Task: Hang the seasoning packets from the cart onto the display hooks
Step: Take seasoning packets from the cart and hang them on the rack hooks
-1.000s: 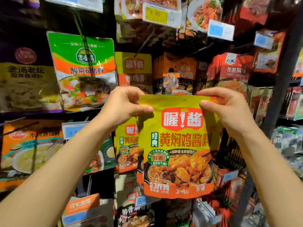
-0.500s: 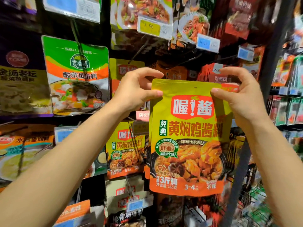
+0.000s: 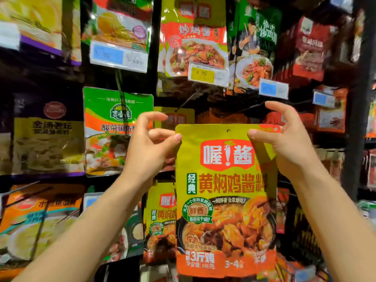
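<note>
Both hands (image 3: 221, 147) pinch the yellow packet (image 3: 225, 200), which hides its hook.

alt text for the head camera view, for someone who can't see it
Two hands, left hand and right hand, pinch the top corners of a yellow seasoning packet, held up before a display wall of hanging packets and price tags.

Upper row: yellow price tag (image 3: 204, 73) reading 4.90, flanked by blue price tags (image 3: 108, 54) and (image 3: 269, 88). Left of centre: green-topped fish-seasoning pouch (image 3: 114, 127); beside it, purple-and-yellow pouch (image 3: 47, 139). Lower left: orange pouch (image 3: 38, 218), motion-blurred. Right edge: dark upright post (image 3: 355, 123) before red pouches (image 3: 310, 47), print unreadable.
</note>
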Available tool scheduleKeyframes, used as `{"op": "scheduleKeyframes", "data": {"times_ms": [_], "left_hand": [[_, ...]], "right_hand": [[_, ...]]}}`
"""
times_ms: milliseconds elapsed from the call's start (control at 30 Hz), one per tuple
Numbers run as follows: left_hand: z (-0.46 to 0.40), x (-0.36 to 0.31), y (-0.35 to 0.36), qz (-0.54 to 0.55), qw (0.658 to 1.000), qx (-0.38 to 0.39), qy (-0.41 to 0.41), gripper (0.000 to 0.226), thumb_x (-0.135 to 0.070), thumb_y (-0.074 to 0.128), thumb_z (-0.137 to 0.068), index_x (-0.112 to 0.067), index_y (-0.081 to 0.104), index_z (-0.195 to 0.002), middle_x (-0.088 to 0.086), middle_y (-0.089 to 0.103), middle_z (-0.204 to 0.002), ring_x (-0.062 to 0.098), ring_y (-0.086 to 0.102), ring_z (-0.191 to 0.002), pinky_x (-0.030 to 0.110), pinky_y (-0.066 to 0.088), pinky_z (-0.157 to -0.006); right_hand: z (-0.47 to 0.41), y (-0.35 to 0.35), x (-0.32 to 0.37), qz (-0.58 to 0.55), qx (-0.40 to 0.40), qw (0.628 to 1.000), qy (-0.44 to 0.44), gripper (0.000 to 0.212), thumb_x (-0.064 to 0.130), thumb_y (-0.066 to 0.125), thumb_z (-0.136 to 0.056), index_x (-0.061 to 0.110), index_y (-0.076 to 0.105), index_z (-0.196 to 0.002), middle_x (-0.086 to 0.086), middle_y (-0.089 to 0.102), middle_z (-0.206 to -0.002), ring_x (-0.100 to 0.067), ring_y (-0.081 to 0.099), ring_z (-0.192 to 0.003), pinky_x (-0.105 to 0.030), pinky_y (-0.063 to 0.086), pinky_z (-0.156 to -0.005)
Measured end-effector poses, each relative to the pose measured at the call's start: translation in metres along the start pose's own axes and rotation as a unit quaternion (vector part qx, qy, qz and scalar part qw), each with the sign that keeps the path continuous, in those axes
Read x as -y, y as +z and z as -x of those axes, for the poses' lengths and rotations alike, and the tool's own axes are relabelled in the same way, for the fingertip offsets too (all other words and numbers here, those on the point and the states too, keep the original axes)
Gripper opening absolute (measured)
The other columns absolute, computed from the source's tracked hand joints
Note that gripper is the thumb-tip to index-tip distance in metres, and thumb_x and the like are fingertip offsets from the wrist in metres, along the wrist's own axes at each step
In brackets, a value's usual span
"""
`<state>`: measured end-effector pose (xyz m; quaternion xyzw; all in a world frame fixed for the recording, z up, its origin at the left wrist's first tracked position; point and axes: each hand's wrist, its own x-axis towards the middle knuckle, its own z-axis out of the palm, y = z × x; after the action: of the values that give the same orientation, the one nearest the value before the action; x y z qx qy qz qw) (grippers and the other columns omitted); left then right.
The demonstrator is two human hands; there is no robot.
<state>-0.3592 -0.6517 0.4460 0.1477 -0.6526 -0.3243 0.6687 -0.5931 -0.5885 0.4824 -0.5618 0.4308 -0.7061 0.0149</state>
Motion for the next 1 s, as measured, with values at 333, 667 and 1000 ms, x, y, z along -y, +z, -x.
{"op": "scheduleKeyframes", "data": {"times_ms": [333,667,1000], "left_hand": [[-0.096,-0.016,-0.014,-0.114,0.986,-0.094,0.077,0.036,0.016,0.054,-0.084,-0.018,0.059,-0.073,0.004,0.064,-0.071,0.003,0.062,-0.055,0.019,0.048,-0.051],[-0.133,0.007,0.004,-0.212,0.948,-0.165,0.172,0.042,0.012,0.051,-0.082,-0.025,0.069,-0.081,-0.006,0.07,-0.076,0.003,0.068,-0.072,0.017,0.054,-0.072],[-0.135,0.031,0.003,-0.233,0.941,-0.171,0.175,0.037,0.007,0.054,-0.086,-0.026,0.069,-0.089,-0.007,0.07,-0.087,0.009,0.068,-0.086,0.022,0.054,-0.082]], "right_hand": [[-0.089,0.069,0.002,-0.133,0.043,0.989,0.042,0.084,-0.001,0.076,-0.073,0.027,0.033,-0.139,0.002,0.054,-0.111,-0.019,0.056,-0.103,-0.036,0.049,-0.088],[-0.134,0.09,-0.029,-0.141,0.024,0.99,-0.011,0.077,-0.004,0.07,-0.077,0.03,0.034,-0.136,-0.001,0.047,-0.126,-0.022,0.058,-0.105,-0.041,0.054,-0.084],[-0.148,0.09,-0.044,-0.132,0.073,0.987,-0.047,0.078,-0.008,0.07,-0.076,0.026,0.033,-0.137,-0.001,0.053,-0.125,-0.02,0.061,-0.103,-0.033,0.056,-0.079]]}}
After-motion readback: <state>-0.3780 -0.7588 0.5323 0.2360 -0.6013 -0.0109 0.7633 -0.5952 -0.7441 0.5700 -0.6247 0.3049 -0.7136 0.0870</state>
